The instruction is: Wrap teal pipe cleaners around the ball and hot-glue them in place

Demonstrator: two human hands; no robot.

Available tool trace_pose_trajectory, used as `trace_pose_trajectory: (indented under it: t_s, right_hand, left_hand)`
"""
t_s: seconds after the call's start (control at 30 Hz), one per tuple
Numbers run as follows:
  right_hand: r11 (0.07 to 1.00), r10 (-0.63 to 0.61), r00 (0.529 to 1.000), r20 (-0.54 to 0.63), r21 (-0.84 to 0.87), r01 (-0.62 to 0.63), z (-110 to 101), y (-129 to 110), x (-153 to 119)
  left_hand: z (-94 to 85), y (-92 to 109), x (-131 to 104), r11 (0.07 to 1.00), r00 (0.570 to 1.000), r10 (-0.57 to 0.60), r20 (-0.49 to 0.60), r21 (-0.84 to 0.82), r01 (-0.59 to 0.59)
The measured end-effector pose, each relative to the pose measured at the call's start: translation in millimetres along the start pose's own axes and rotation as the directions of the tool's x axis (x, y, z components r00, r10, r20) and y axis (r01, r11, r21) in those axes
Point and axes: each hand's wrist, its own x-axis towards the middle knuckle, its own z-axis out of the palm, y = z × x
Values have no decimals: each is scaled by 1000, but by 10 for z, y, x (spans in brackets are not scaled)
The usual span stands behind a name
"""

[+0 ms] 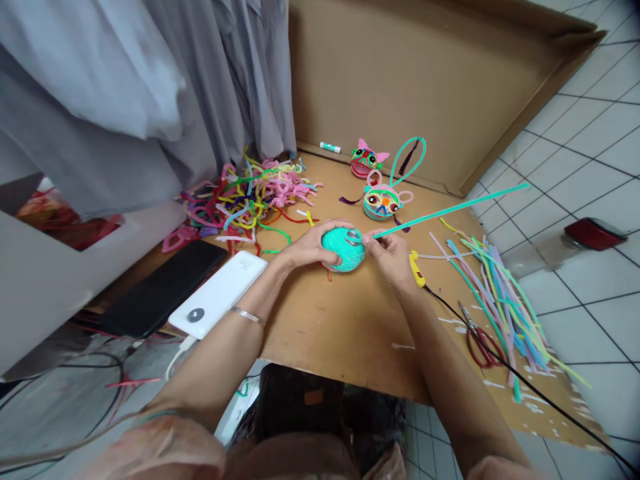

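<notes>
The ball [344, 253] is sitting at the centre of the frame, looking rounded and turquoise, its surface showing close-wound bands. Near its upper right, a curl of turquoise is bordering a greyish patch; the detail there is too small to read. A little red loop [329, 275] is showing just below it. The left hand [311, 247] is cupping the ball from the left, its fingers half curled around it. The right hand [391, 257] is pinching a strand [465, 207], fingertips closed; this matching turquoise length is slanting straight toward the right of the frame.
</notes>
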Motion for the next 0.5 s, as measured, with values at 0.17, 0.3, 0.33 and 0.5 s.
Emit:
trace_pose_trajectory:
  t_s: [0.17,0.3,0.33,0.5]
  right_hand:
    - [999,31,999,16,37,-32,10,20,-4]
    - [997,49,998,38,49,-51,22,33,-5]
    - [997,53,998,43,48,-55,24,41,-4]
    - [998,54,996,66,6,-55,20,89,1]
  left_hand:
    - [-31,29,0,998,1000,1,20,62,-3]
    - [-45,20,-7,996,1000,0,27,93,-3]
    - [-46,17,-8,995,1000,5,30,99,-7]
    - [-48,42,-14,991,999,-18,39,132,13]
